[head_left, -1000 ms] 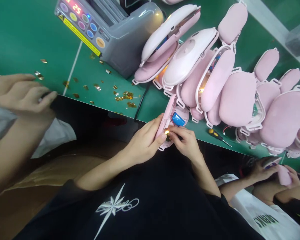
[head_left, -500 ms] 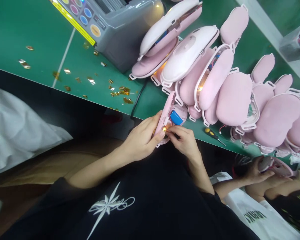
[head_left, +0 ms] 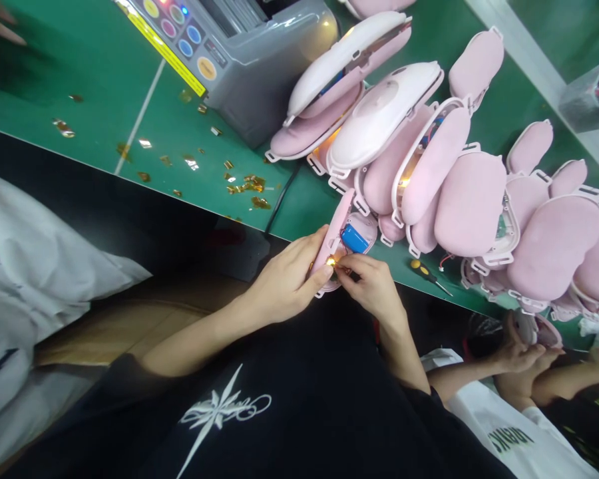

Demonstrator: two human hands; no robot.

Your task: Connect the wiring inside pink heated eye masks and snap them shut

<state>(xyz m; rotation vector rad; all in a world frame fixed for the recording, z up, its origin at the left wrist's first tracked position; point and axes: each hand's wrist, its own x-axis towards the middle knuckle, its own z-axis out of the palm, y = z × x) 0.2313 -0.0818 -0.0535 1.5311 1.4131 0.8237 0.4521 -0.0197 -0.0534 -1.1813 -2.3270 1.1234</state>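
Note:
Held at the table's front edge is a pink plastic casing [head_left: 335, 223], its two halves apart. My left hand [head_left: 289, 276] grips one half, thumb near a small glowing yellow spot. A blue battery pack [head_left: 355, 239] with thin red wires lies inside the other half. My right hand [head_left: 372, 279] has thumb and fingertips pinched together beside the glow. What it pinches is too small to make out. A yellow-and-black screwdriver [head_left: 429, 276] rests on the table to the right of my right hand.
Several pink and white casings [head_left: 472, 203] crowd the green table [head_left: 44, 73] ahead and to the right. A grey machine with coloured buttons [head_left: 249, 80] stands at the upper left, gold tape scraps [head_left: 249, 185] near it. At right, a co-worker's hands [head_left: 522, 362] hold another casing.
The view has shifted slightly, moving most things a little down and right. Both my hands keep their grip. The co-worker's casing has moved left, and fingers now show at upper left.

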